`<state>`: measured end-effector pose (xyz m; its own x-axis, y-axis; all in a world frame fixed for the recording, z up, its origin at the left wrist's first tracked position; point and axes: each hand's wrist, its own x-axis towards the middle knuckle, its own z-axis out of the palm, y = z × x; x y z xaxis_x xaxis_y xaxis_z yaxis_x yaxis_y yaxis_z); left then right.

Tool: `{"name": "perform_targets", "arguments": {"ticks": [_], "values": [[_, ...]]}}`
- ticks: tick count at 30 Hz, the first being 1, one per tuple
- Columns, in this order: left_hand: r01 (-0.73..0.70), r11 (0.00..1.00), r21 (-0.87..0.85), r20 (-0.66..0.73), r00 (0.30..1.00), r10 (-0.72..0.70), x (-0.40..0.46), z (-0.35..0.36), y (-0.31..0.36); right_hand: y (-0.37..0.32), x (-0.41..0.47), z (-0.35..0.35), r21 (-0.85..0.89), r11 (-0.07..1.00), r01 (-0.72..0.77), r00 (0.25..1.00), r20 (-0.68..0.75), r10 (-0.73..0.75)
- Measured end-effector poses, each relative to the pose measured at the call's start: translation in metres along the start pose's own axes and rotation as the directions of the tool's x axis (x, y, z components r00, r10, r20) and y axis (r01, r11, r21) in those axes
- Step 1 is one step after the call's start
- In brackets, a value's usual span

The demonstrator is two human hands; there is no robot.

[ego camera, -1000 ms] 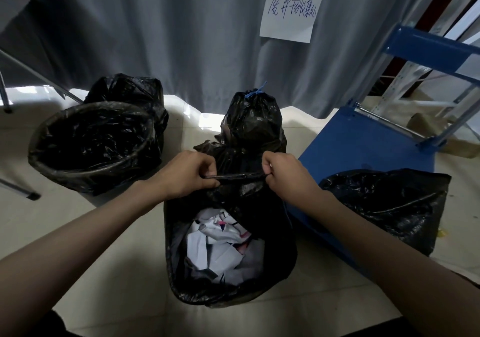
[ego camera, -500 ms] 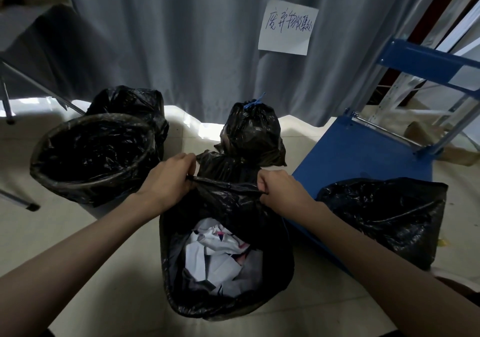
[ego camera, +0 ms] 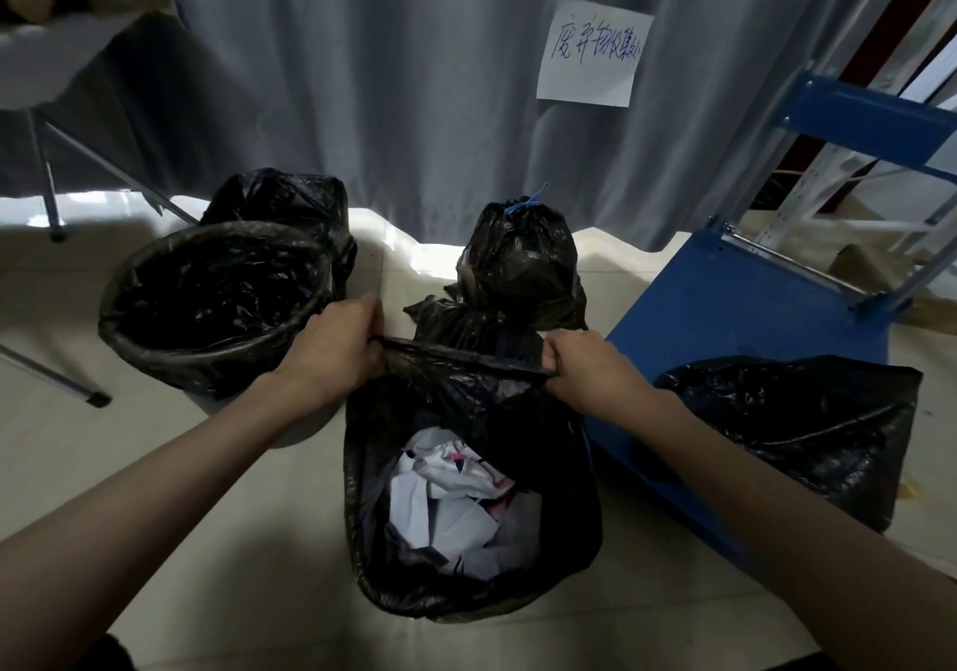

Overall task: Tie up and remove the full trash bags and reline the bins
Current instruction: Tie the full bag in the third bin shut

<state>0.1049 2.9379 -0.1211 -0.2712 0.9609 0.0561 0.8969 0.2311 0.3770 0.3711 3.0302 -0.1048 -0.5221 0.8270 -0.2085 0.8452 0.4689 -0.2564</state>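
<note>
A full black trash bag (ego camera: 559,530) stands on the floor in front of me, its mouth open over crumpled white paper (ego camera: 455,504). My left hand (ego camera: 336,349) and my right hand (ego camera: 590,375) each grip the far rim of the bag, stretched taut between them. Behind it sits a black bag tied with a blue tie (ego camera: 520,261). At the left stands a bin lined with a black bag (ego camera: 207,302), with another black bag (ego camera: 279,199) behind it.
A blue flat cart (ego camera: 735,308) stands at the right with a black bag (ego camera: 808,427) lying over its near edge. A grey curtain with a handwritten paper sign (ego camera: 593,54) hangs behind. Metal legs of a table (ego camera: 46,173) are at the left.
My hands have pulled further apart, stretching the bag's rim wider. The view has tilted slightly downward.
</note>
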Motion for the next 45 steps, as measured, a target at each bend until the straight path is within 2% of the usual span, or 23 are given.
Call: {"name": "perform_targets", "arguments": {"ticks": [3, 7, 12, 17, 20, 24, 27, 30, 34, 37, 40, 45], "values": [[-0.001, 0.998, -0.061, -0.058, 0.998, -0.002, -0.002, -0.002, 0.004, 0.002, 0.000, 0.002, 0.034, 0.999, -0.015, 0.999, -0.050, 0.016], [0.049, 0.998, -0.046, 0.040, 0.998, -0.047, -0.007, -0.001, 0.004, 0.006, -0.004, 0.006, 0.029, 0.999, -0.040, 0.998, -0.040, 0.041], [0.133, 0.990, -0.042, 0.196, 0.973, -0.123, -0.020, 0.003, -0.009, 0.013, -0.017, 0.007, 0.020, 0.995, -0.101, 0.984, 0.153, 0.097], [0.175, 0.983, -0.045, 0.294, 0.943, -0.154, -0.040, -0.002, -0.014, 0.020, -0.040, 0.009, 0.116, 0.974, -0.195, 0.930, 0.337, 0.146], [0.232, 0.973, -0.015, 0.421, 0.884, -0.204, -0.053, -0.004, -0.015, 0.023, -0.050, 0.013, 0.151, 0.953, -0.262, 0.899, 0.398, 0.184], [0.224, 0.974, 0.024, 0.550, 0.811, -0.200, -0.057, -0.005, -0.011, 0.024, -0.055, 0.017, 0.229, 0.910, -0.345, 0.871, 0.439, 0.220], [0.241, 0.970, 0.026, 0.497, 0.839, -0.222, -0.052, 0.000, -0.007, 0.021, -0.055, 0.019, 0.247, 0.901, -0.356, 0.872, 0.434, 0.226], [0.281, 0.959, -0.041, 0.346, 0.904, -0.250, -0.044, 0.008, -0.007, 0.018, -0.051, 0.023, 0.269, 0.900, -0.344, 0.898, 0.373, 0.232], [0.266, 0.955, -0.130, 0.202, 0.950, -0.237, -0.034, 0.018, -0.010, 0.018, -0.045, 0.029, 0.268, 0.928, -0.259, 0.961, 0.166, 0.220], [0.271, 0.951, -0.147, 0.189, 0.952, -0.241, -0.036, 0.023, -0.009, 0.018, -0.048, 0.029, 0.328, 0.910, -0.254, 0.967, 0.124, 0.225], [0.321, 0.917, -0.238, 0.240, 0.934, -0.265, -0.045, 0.025, -0.010, 0.018, -0.057, 0.030, 0.365, 0.891, -0.270, 0.962, 0.127, 0.240], [0.398, 0.840, -0.370, 0.303, 0.906, -0.296, -0.064, 0.020, -0.018, 0.019, -0.073, 0.034, 0.393, 0.873, -0.289, 0.953, 0.210, 0.220]]}}
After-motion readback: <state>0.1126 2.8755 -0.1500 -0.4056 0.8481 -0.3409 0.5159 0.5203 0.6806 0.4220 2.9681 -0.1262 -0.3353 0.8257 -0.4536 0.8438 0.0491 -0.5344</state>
